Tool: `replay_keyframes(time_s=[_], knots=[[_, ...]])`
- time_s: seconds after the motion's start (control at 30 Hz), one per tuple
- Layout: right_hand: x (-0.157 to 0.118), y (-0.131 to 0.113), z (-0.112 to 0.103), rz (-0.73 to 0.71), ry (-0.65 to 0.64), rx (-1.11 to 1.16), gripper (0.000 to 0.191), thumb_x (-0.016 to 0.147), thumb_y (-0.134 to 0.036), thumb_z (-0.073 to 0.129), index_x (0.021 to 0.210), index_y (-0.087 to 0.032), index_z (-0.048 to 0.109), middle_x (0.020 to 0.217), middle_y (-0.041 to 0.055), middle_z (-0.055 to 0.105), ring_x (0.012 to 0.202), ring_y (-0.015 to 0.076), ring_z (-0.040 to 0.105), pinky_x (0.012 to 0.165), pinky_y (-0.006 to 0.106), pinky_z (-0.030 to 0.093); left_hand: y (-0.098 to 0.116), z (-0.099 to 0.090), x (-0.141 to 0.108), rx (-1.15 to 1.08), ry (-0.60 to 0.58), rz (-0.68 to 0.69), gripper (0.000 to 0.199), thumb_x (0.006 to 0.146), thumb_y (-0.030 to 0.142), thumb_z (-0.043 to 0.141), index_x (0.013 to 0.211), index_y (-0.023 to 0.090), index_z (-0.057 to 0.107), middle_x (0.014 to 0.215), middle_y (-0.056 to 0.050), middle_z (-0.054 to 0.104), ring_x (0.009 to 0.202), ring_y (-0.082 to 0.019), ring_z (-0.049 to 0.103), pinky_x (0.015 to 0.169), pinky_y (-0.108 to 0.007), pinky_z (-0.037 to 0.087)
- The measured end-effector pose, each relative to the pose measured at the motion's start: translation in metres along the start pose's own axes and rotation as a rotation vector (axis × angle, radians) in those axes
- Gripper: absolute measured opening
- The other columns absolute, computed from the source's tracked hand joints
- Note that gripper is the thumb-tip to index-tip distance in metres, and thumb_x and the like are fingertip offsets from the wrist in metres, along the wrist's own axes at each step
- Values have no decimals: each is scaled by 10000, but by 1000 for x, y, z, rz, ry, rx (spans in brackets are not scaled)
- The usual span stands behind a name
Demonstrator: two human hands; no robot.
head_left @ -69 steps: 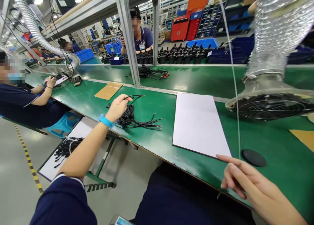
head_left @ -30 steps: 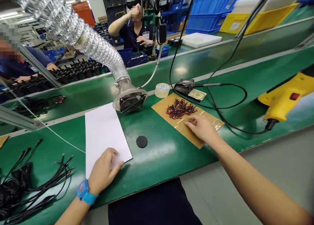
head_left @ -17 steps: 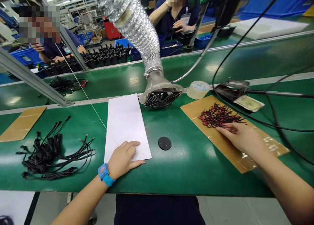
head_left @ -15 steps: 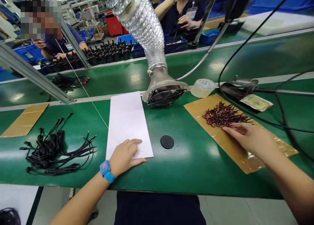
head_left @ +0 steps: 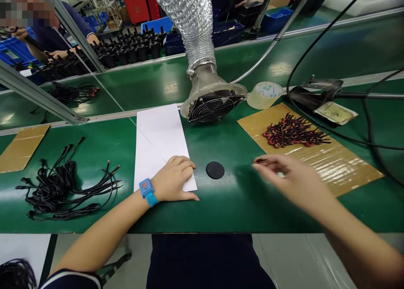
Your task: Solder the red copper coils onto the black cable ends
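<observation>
My left hand (head_left: 175, 179) lies over the lower right edge of a white sheet of paper (head_left: 158, 133), fingers spread and thumb stretched out. In the air over the green table, my right hand (head_left: 280, 169) pinches a small dark wire piece (head_left: 259, 160) between thumb and fingertips. Its details are too small to make out. A pile of short black and red wire pieces (head_left: 293, 130) rests on a brown taped sheet (head_left: 347, 167) beyond that hand. Between my two hands sits a flat round black disc (head_left: 215, 170).
A fume extractor with a fan grille (head_left: 216, 108) hangs over the table's back. Black cables (head_left: 59, 184) lie in a bundle at left, near another brown sheet (head_left: 23, 148). A tape roll (head_left: 264, 95) and a black holder (head_left: 312, 93) stand at back right. Co-workers sit across.
My right hand has left the wire pile and moved left and toward me with a small piece in its fingers. My left hand has slid slightly right on the paper.
</observation>
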State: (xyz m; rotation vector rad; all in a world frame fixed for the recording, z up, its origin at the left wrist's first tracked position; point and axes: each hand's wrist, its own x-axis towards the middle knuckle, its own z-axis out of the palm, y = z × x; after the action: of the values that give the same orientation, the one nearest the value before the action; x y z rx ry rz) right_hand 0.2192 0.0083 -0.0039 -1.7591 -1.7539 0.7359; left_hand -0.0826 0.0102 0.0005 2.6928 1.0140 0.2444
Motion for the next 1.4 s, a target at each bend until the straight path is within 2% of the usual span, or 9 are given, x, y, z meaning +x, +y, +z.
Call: replay_keyframes(time_s=[0.13,0.27,0.47,0.6,0.7,0.83,1.23,1.33,1.4], knots=[[2,-33,47,-155,-202,19,270,783,-418,492,824,-185,623,758,42,580,585,111,534,581,256,456,-6,9,1,-12,36,-16,402,722,547,626,701,169,495,1061,-104,618,985,-271,503,940,-453,377],[6,-33,62,-208,-246,-64,187,807,-315,501,835,-173,618,766,37,558,572,93,506,577,238,451,-9,10,-7,-51,47,-7,407,727,549,622,681,178,463,1081,-101,615,980,-255,491,969,-467,358],[10,-21,57,-240,-262,22,252,789,-393,582,919,-180,617,724,25,555,558,92,492,553,238,449,-9,4,-5,-132,76,-22,467,700,598,632,663,186,414,1086,-127,623,984,-264,526,938,-495,399],[11,-16,52,-173,-303,147,445,754,-480,613,1081,-184,560,733,18,579,550,88,485,534,238,453,1,-2,4,-189,130,-123,342,827,380,585,664,196,346,1061,-140,623,993,-247,576,830,-432,483],[12,-14,50,-118,-338,223,452,733,-529,615,1016,-179,574,750,30,591,580,95,517,542,239,463,13,-3,16,-262,123,-199,332,851,206,539,644,206,279,1030,-120,633,993,-221,599,777,-371,508],[14,-11,48,-117,-332,268,377,737,-517,619,879,-171,569,711,22,562,561,84,515,530,232,459,23,4,35,-331,101,-207,321,854,119,473,637,211,255,987,-92,663,970,-210,619,742,-344,513],[17,-11,49,-384,-253,198,209,796,-331,615,929,-175,574,785,16,500,533,48,470,456,198,422,23,19,38,-322,103,-214,293,836,63,372,627,219,239,970,-68,687,881,-192,618,707,-330,498],[16,-14,48,-509,-161,152,174,810,-253,595,969,-193,561,851,37,510,634,75,499,558,227,476,23,20,38,-327,110,-216,299,819,52,372,621,222,227,988,-65,685,874,-192,613,718,-335,497],[15,-16,48,-598,-101,90,193,807,-207,587,999,-205,562,942,65,527,813,126,545,692,277,510,23,21,37,-331,110,-215,301,815,54,372,623,224,216,985,-63,684,870,-197,609,719,-340,495]])
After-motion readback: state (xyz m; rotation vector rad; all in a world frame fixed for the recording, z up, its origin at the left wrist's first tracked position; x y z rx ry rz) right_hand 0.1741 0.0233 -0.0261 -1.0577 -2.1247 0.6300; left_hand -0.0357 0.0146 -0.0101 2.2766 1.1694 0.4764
